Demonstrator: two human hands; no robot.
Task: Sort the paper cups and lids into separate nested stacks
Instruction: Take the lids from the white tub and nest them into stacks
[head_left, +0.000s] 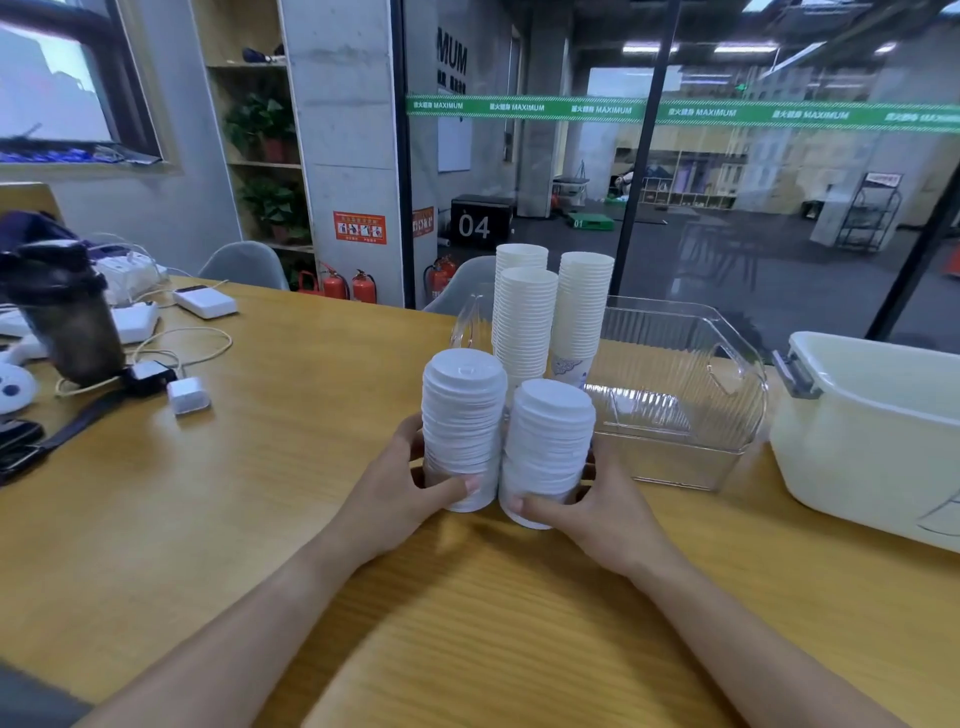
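The left hand (400, 493) grips the base of the left lid stack (464, 426), thumb curled across its near side; the right hand (597, 506) holds the right lid stack (549, 447) the same way. Both stacks stand upright on the wooden table (291, 467), just beside each other (nearly touching). Right behind them rise three tall stacks of paper cups (524, 322), close together. To their right lies a clear plastic bin (691, 395), and farther right a white tub (872, 436). Far left sit a dark bottle (72, 312) and chargers (205, 301) with cables.
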